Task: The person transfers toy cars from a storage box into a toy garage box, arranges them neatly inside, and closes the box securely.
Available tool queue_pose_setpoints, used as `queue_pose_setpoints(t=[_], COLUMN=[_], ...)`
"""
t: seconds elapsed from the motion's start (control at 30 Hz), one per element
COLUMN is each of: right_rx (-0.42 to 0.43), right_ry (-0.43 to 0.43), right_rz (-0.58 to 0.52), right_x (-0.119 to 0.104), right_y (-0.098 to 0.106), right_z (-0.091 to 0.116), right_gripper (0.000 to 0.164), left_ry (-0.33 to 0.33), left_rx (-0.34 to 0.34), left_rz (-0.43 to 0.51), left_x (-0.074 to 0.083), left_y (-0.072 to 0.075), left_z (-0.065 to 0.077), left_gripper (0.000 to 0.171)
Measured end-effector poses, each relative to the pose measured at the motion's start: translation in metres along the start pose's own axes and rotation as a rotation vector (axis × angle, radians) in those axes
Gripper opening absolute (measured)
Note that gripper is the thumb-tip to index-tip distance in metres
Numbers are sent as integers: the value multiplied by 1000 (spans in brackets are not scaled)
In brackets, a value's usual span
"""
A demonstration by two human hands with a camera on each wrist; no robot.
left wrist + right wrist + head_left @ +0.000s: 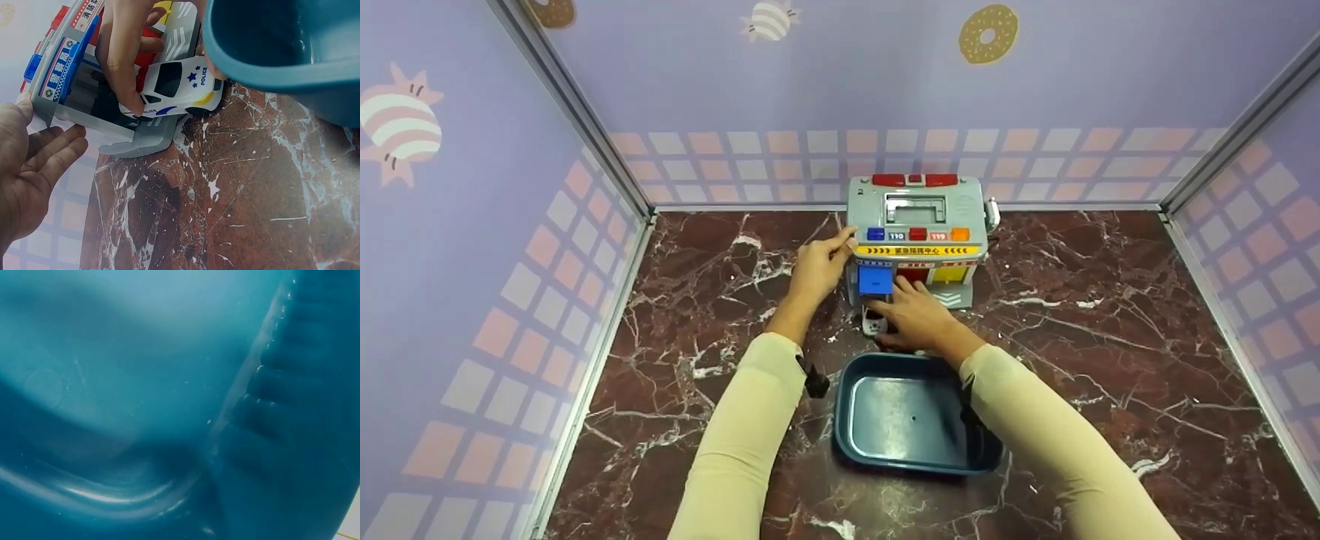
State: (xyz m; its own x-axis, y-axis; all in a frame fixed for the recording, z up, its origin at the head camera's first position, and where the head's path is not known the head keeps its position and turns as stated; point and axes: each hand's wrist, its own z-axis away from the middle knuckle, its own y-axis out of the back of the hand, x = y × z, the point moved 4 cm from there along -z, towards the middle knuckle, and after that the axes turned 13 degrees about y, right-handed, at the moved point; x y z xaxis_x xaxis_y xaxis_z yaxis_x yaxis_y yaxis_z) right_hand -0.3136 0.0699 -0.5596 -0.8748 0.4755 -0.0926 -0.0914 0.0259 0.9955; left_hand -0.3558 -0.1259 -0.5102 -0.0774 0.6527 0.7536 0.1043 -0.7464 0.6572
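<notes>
A grey toy emergency station (864, 214) stands against the back wall, its blue garage door (875, 282) swung up. In front of that doorway is a white toy police car (194, 84), its rear end toward the opening. My right hand (916, 319) grips the car, with fingers over its sides in the left wrist view; part of the car is hidden beneath them. At the station's left front corner, my left hand (816, 271) touches the side with thumb and fairly straight fingers. The right wrist view does not show the right hand.
A dark teal plastic basin (844, 412) sits on the marbled tabletop just in front of the station, under the right forearm. Its inside fills the right wrist view. Red and yellow garage doors (950, 274) are down beside the blue one. Patterned panels enclose the back and sides.
</notes>
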Motion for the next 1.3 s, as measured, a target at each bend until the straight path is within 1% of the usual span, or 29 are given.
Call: queue_pose_setpoints(t=[0.23, 0.4, 0.5, 0.67, 0.77, 0.97, 1.23, 1.3], right_rx=[-2, 15, 10, -16, -2, 56, 45, 39], right_ry=[-14, -17, -22, -31, -30, -12, -13, -6], right_rz=[-2, -13, -27, -29, -13, 22, -2, 8], right_x=[1, -1, -3, -4, -4, -3, -2, -2], right_y=[-2, -3, -4, -5, -4, 0, 5, 5], right_z=[-1, 1, 1, 1, 2, 9, 16, 17], right_gripper=[64, 55, 50, 49, 47, 44, 47, 48], left_ry=[-2, 0, 2, 0, -6, -9, -7, -6], left_rx=[-7, -4, -3, -9, -2, 11, 13, 16], left_rz=[-1, 2, 2, 3, 6, -3, 0, 0], left_x=[1, 0, 0, -1, -1, 0, 1, 1], left_y=[1, 1, 0, 0, 0, -1, 0, 0], left_z=[1, 1, 0, 1, 0, 0, 1, 1], left_gripper=[42, 42, 42, 42, 41, 40, 39, 39])
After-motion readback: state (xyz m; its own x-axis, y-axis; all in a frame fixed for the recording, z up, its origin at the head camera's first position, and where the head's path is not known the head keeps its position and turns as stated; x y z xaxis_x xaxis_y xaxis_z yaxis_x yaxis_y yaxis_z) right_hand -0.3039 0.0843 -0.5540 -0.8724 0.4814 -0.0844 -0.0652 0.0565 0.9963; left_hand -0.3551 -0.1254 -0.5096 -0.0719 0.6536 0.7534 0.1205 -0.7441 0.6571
